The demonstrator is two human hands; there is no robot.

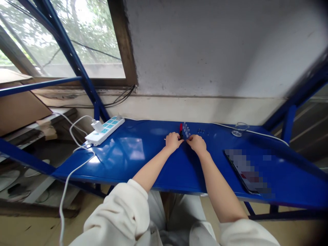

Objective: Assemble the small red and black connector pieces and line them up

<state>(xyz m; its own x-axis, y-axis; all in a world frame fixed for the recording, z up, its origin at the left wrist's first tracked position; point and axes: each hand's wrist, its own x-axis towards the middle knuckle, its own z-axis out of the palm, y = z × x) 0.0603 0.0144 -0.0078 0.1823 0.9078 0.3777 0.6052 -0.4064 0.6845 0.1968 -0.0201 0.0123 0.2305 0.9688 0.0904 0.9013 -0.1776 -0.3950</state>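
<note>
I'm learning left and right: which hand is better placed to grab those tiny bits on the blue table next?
Probably the right hand: it's nearer the tiny bits. The left hand is farther away, beside the red-and-black object.

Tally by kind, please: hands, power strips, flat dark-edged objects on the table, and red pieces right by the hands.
Hands, left hand and right hand: 2
Power strip: 1
Flat dark-edged object: 1
Red piece: 1
Total: 5

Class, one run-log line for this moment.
left hand: at slim red-and-black object | right hand: at clear knobbed plastic piece | surface: glossy blue table
</note>
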